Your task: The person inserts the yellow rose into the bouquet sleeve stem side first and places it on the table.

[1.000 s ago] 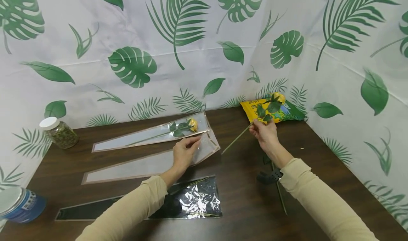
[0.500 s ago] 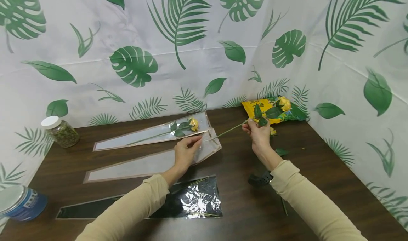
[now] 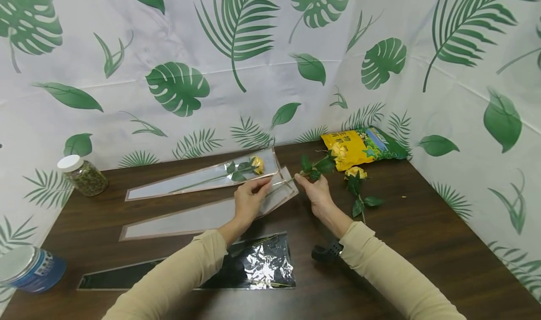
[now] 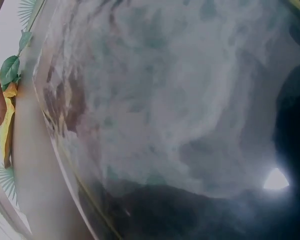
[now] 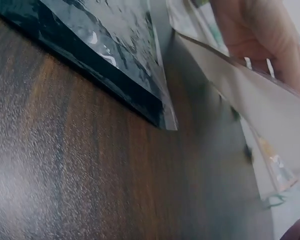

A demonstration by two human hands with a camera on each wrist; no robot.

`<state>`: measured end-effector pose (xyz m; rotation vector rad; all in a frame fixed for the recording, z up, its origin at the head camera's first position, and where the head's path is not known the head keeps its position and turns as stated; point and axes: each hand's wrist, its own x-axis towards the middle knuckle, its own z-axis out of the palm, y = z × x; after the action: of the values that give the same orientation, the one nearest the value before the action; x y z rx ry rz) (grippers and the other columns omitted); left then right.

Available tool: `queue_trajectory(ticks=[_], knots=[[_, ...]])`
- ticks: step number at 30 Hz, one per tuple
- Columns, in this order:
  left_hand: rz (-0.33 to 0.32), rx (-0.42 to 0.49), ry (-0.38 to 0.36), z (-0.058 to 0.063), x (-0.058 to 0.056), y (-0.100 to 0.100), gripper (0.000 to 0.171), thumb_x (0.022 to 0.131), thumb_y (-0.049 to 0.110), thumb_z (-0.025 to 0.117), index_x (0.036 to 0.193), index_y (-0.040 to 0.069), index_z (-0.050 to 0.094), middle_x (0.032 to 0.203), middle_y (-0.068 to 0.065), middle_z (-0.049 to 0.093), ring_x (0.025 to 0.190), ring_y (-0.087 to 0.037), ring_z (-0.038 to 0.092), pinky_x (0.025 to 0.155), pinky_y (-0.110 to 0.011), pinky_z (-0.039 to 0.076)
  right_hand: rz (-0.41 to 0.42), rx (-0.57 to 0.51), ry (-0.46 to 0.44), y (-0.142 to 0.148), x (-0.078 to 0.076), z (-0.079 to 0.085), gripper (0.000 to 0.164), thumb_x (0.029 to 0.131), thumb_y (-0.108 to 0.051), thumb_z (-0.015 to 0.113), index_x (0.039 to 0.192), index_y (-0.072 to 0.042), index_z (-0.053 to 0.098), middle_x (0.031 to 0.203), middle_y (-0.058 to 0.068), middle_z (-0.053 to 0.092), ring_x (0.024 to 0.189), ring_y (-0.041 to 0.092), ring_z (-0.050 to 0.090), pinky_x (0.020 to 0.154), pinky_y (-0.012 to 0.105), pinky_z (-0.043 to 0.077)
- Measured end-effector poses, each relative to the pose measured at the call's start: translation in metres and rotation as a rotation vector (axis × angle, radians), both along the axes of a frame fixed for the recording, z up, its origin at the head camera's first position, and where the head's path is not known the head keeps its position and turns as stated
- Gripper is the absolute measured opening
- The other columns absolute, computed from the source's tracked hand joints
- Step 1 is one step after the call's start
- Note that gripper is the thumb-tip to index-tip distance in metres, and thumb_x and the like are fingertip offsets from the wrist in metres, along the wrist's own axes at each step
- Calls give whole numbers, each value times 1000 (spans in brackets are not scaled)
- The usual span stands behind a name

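My left hand pinches the clear film near the wide mouth of a white flower sleeve, whose end is lifted off the table. Between the fingertips of my right hand is the stem of a yellow rose, gripped just below its green leaves. The stem's lower part lies inside the sleeve's mouth; bloom and leaves stay outside, to the right. In the right wrist view the raised sleeve runs past a hand at the upper right. The left wrist view shows mostly a glossy black sleeve.
Behind lies another white sleeve containing a yellow rose. In front is the black sleeve. A loose yellow rose lies right, by a yellow-green bag. A jar and blue can stand left.
My right hand has moved left and slightly down, and the rose's stem has gone into the sleeve's mouth. The left hand keeps its pinch there, barely shifting.
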<state>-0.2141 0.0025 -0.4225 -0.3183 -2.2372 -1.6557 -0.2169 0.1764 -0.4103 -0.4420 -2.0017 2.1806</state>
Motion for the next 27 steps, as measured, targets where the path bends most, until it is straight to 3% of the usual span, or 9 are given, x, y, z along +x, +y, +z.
queue_trajectory(ticks=[8, 13, 17, 20, 27], knots=[[-8, 5, -11, -3, 0, 3, 11, 81, 8, 72, 92, 4, 75, 89, -10, 73, 68, -8, 57, 60, -13, 42, 85, 10, 35, 0, -1, -2, 34, 95, -17, 57, 120, 5, 59, 75, -10, 63, 72, 5, 58, 69, 22, 47], [-3, -4, 4, -6, 1, 2, 11, 81, 8, 72, 91, 4, 75, 87, -10, 73, 68, -11, 57, 59, -12, 41, 70, 28, 93, 7, -1, 0, 41, 98, -29, 49, 119, 5, 60, 70, -7, 64, 65, 8, 60, 69, 27, 49], [2, -3, 6, -7, 1, 1, 12, 81, 9, 73, 91, 5, 75, 87, -10, 73, 68, -10, 58, 59, -12, 41, 11, 30, 115, 11, -1, 2, 34, 98, -29, 49, 115, -1, 59, 66, -8, 65, 60, 8, 63, 64, 26, 50], [7, -8, 1, -6, 1, 1, 12, 81, 10, 73, 92, 5, 75, 88, -9, 73, 69, -8, 58, 60, -14, 43, -15, 24, 118, 11, 0, 2, 27, 97, -24, 53, 112, -2, 55, 74, -7, 64, 65, 9, 65, 64, 26, 52], [10, 7, -3, -4, -2, 3, 12, 81, 9, 72, 92, 5, 75, 91, -9, 73, 73, -12, 61, 62, -13, 43, -40, 17, 40, 3, 6, 0, 24, 92, -16, 60, 109, 2, 59, 86, -10, 58, 89, 12, 53, 91, 33, 41]])
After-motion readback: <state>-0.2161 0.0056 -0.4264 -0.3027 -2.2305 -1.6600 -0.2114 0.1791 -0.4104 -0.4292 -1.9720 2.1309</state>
